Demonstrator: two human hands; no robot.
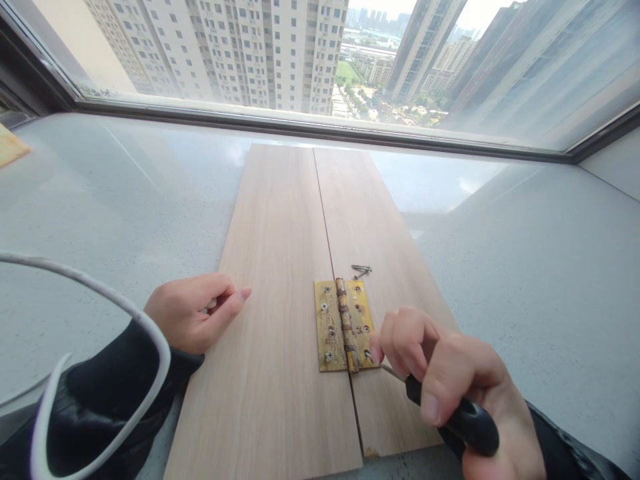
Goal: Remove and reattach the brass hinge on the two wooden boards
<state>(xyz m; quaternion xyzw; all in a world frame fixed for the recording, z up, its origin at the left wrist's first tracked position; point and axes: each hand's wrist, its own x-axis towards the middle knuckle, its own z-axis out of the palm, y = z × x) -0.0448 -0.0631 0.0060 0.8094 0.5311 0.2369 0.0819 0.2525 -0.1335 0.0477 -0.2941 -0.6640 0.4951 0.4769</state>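
My right hand is wrapped round the black handle of a screwdriver. Its thin metal shaft points left to the lowest hole on the right leaf of a worn brass hinge; my fingertips are close to that leaf and partly hide the tip. The hinge lies flat across the seam between two pale wooden boards. Screw heads show in its left leaf, while the upper holes on the right look bare. On the left board's edge my left hand rests closed, thumb against curled finger, with nothing visible in it.
Several loose screws lie on the right board just above the hinge. A white cable loops in front of my left forearm. The boards lie on a glossy pale speckled sill that ends at a dark window frame.
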